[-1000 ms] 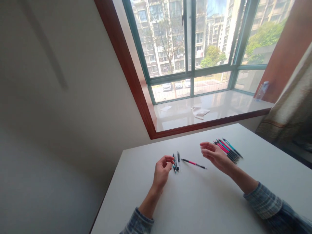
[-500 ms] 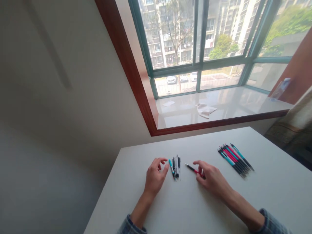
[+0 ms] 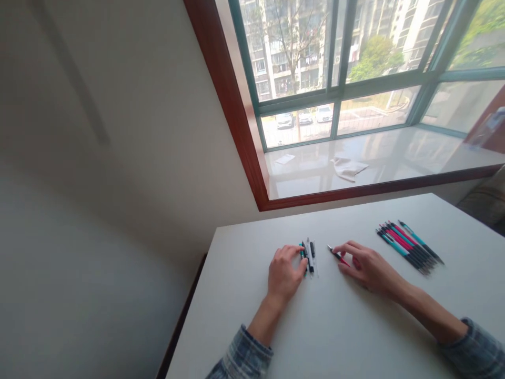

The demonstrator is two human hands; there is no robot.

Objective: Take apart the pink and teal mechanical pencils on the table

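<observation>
On the white table (image 3: 315, 326), my left hand (image 3: 284, 273) closes its thumb and index finger around the teal pen (image 3: 302, 251) at the left end of a small group. Black, white and clear pens (image 3: 310, 255) lie beside it, close to my fingertips. To the right, my right hand (image 3: 369, 266) has its thumb and fingers on a red and black pen (image 3: 337, 255), its silver tip pointing away to the left. The pen's rear end is hidden under the hand. A row of several teal and red pens with black grips (image 3: 408, 246) lies farther right.
Behind the table's far edge is a window sill (image 3: 300, 176) with a crumpled white cloth (image 3: 349, 168) and a small paper (image 3: 284, 159). A clear bottle (image 3: 489, 126) stands on the sill at right. A grey wall (image 3: 118, 184) rises at left.
My left hand has moved onto the teal pen, closing its fingers. My right hand has shifted forward along the red and black pen. The camera view has turned left.
</observation>
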